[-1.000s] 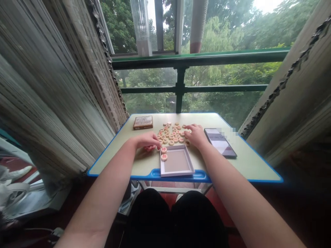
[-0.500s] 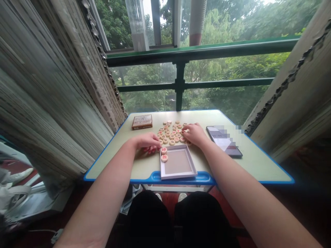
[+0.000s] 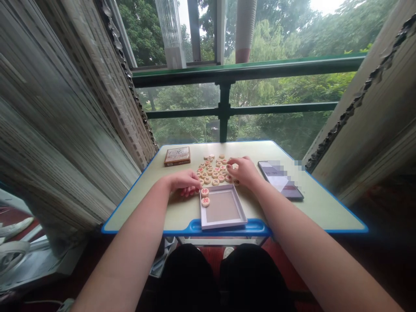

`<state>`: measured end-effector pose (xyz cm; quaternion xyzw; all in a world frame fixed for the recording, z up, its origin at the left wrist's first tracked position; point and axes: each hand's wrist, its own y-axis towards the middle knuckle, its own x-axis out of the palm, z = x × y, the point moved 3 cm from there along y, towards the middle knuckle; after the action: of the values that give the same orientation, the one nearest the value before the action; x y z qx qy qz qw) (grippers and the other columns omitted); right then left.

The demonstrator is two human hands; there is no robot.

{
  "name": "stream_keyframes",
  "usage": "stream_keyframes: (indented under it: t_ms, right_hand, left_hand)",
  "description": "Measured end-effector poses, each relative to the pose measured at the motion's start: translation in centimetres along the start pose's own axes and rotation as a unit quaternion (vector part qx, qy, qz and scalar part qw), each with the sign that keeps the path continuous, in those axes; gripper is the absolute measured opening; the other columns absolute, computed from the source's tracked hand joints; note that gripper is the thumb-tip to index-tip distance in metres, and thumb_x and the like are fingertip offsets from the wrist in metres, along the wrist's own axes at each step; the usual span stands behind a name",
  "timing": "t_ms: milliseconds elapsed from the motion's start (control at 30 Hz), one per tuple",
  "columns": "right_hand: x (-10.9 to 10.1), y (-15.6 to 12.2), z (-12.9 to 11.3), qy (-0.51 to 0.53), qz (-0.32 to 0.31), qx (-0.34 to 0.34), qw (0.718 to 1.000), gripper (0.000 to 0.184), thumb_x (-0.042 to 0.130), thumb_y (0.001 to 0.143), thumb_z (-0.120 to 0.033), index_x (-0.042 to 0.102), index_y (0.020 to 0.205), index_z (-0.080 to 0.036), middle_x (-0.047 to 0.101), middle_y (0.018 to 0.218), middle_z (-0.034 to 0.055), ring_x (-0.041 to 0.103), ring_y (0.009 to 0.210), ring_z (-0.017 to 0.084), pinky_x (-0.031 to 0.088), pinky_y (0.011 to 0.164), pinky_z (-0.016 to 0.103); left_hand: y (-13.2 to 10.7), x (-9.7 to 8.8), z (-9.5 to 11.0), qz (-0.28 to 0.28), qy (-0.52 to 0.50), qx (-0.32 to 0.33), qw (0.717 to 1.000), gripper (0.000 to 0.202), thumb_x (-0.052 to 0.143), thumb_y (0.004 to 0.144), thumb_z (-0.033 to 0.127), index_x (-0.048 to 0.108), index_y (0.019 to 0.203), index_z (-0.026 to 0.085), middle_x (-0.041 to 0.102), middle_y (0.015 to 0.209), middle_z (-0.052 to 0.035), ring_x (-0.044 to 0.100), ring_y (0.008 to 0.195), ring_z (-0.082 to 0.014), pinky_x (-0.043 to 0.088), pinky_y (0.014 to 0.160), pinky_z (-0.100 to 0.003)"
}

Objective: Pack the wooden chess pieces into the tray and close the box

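Observation:
A shallow white box lid or tray (image 3: pixel 241 207) lies at the table's near edge. Two round wooden Chinese chess pieces with red characters are inside, a upper piece (image 3: pixel 204 192) and a lower piece (image 3: pixel 205 202), along its left side. My left hand (image 3: pixel 186 182) rests by the box's far left corner, fingers curled; whatever is between its fingertips is hidden. Beyond the box, many loose chess pieces (image 3: pixel 216 175) lie in a cluster, red and dark characters among them. Over the cluster's right side hovers my right hand (image 3: pixel 243 171), thumb and forefinger apart and bent, with no piece visibly held.
A flat brown patterned box (image 3: pixel 177 156) sits at the table's far left. On the right lies a phone (image 3: pixel 281 181). The pale table (image 3: pixel 136 212) has a blue rim; a green railing (image 3: pixel 224 108) and window stand behind it, with curtains on both sides.
The view has shifted slightly. My right thumb and forefinger have spread a little over the pieces. My left hand and the two pieces in the box keep their places.

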<state>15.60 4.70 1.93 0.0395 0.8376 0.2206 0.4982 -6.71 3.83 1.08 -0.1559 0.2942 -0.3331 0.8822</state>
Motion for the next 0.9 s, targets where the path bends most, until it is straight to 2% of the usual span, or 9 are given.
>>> stream_keyframes:
  t_ms: [133,200,367,533,700,900]
  right_hand:
    - [-0.2,-0.5,-1.5,0.066,-0.008,-0.083,0.994,0.017,0.058,0.074,-0.023,0.067,0.088,-0.021,0.069,0.092,0.0025,0.052,0.091,0.019,0.042,0.081,0.030]
    - [-0.3,-0.7,-1.8,0.073,-0.009,-0.091,0.993,0.018,0.058,0.072,-0.018,0.066,0.087,-0.021,0.069,0.093,0.0025,0.053,0.090,0.019,0.042,0.081,0.031]
    - [-0.1,-0.7,-1.6,0.099,-0.024,-0.073,0.992,0.029,0.056,0.069,-0.011,0.064,0.096,-0.020,0.068,0.090,0.0022,0.058,0.082,0.016,0.045,0.075,0.028]
    - [0.5,-0.1,-0.3,0.049,-0.027,-0.038,0.998,0.024,0.056,0.072,-0.014,0.066,0.093,-0.021,0.068,0.093,0.0033,0.058,0.083,0.016,0.044,0.076,0.027]
    - [0.8,0.6,0.9,-0.015,-0.051,0.020,0.998,0.026,0.055,0.072,-0.013,0.070,0.092,-0.021,0.068,0.084,0.0050,0.058,0.086,0.018,0.043,0.079,0.027]
    - [0.7,0.5,0.9,-0.004,-0.053,0.021,0.998,0.023,0.054,0.075,-0.017,0.072,0.088,-0.022,0.068,0.082,0.0047,0.056,0.092,0.019,0.042,0.083,0.028]
  left_hand:
    - [0.1,0.1,0.1,-0.003,0.003,-0.001,1.000,0.011,0.057,0.062,0.023,0.057,0.057,0.014,0.053,0.039,0.0006,0.049,0.036,-0.0114,0.033,0.032,-0.018]
    - [0.1,0.1,0.1,-0.001,0.006,-0.002,1.000,0.012,0.057,0.062,0.024,0.056,0.056,0.014,0.053,0.039,0.0005,0.049,0.036,-0.0111,0.033,0.032,-0.018]
    - [0.0,0.2,0.2,-0.004,0.002,-0.001,1.000,0.013,0.058,0.061,0.025,0.055,0.055,0.014,0.054,0.039,0.0008,0.049,0.035,-0.0105,0.033,0.032,-0.018]
    - [0.0,0.1,0.1,-0.003,-0.001,0.002,1.000,0.014,0.059,0.062,0.026,0.056,0.055,0.014,0.053,0.039,0.0005,0.050,0.037,-0.0113,0.033,0.033,-0.018]
    - [0.1,0.2,0.1,-0.012,-0.003,-0.001,1.000,0.016,0.061,0.061,0.028,0.057,0.056,0.014,0.054,0.040,0.0009,0.048,0.036,-0.0101,0.032,0.033,-0.018]
    - [-0.1,0.3,0.4,-0.009,-0.007,0.003,1.000,0.014,0.059,0.063,0.026,0.055,0.055,0.014,0.053,0.039,0.0014,0.047,0.035,-0.0099,0.031,0.033,-0.018]
